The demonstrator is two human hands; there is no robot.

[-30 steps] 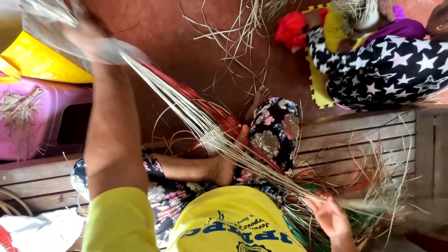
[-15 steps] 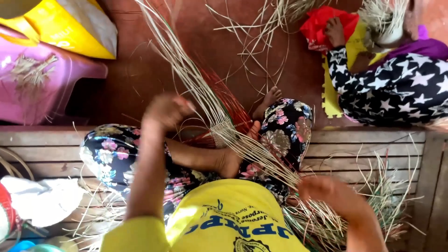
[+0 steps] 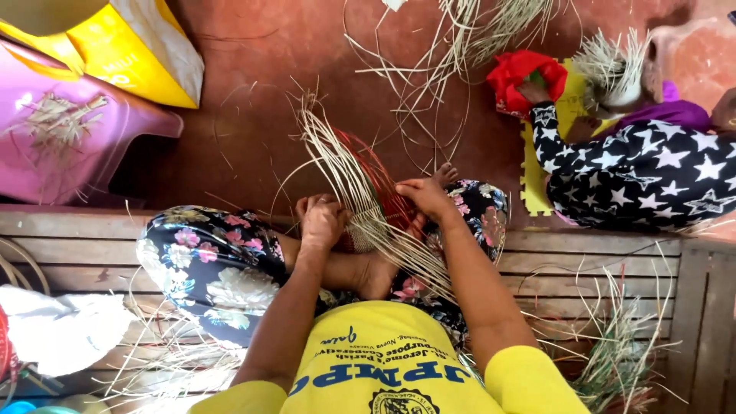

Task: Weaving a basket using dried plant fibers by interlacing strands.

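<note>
- Left hand point(image 3: 322, 221): closed in a fist-like grip, fingers curled round a bunch of pale dried straw strands point(image 3: 349, 180) at the near left edge of the weave.
- Right hand point(image 3: 426, 196): fingers bent and pressed onto the same strands from the right side; whether it pinches a single strand cannot be told.
- The straw strands fan upward and away from both hands over the red-brown floor point(image 3: 253, 100), and their lower ends run down across the lap toward the right.
- Beneath the strands, between the two hands, sits a partly woven round basket base with dark red bands point(image 3: 383, 192).
- The person sits on a slatted wooden bench point(image 3: 92, 245), legs crossed, in dark floral trousers point(image 3: 207, 261) and a yellow shirt point(image 3: 383, 360).
- Loose straw point(image 3: 429, 69) lies scattered on the floor beyond the work; more point(image 3: 621, 345) lies on the bench at the right.
- At upper left: a pink plastic stool point(image 3: 69, 138) and a yellow bag point(image 3: 130, 46).
- At upper right: another person in a black garment with white stars point(image 3: 636, 176), one hand at a red cloth point(image 3: 529, 73).
</note>
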